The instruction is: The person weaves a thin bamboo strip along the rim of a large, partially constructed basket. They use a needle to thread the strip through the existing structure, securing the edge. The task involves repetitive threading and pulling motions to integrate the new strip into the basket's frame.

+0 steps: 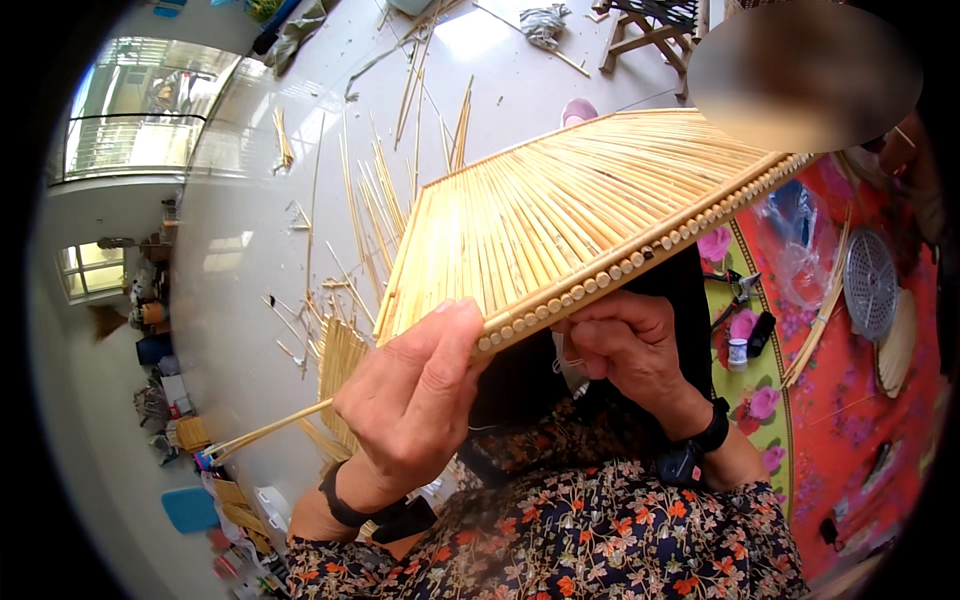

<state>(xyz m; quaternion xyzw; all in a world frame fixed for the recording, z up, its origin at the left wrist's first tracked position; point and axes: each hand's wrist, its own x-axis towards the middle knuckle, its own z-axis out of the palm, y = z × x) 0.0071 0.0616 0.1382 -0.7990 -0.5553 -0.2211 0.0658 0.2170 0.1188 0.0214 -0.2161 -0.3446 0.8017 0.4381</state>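
Observation:
A fan-shaped panel of pale reed stalks is tilted in front of me, with round cut ends lined up along its near edge. My left hand grips the panel's near left corner, thumb and fingers closed on the edge. Just under the same edge, my right hand is closed in a pinch. A thin pale strand hangs beside its fingertips; whether they hold it is hidden. Left of the panel, a smaller bundle of reeds shows partly behind my left hand.
Loose stalks litter the grey floor beyond. To the right, a red floral cloth carries a grey perforated disc, pliers and a small white jar. A wooden stool stands at the far side. Another person is at the upper right.

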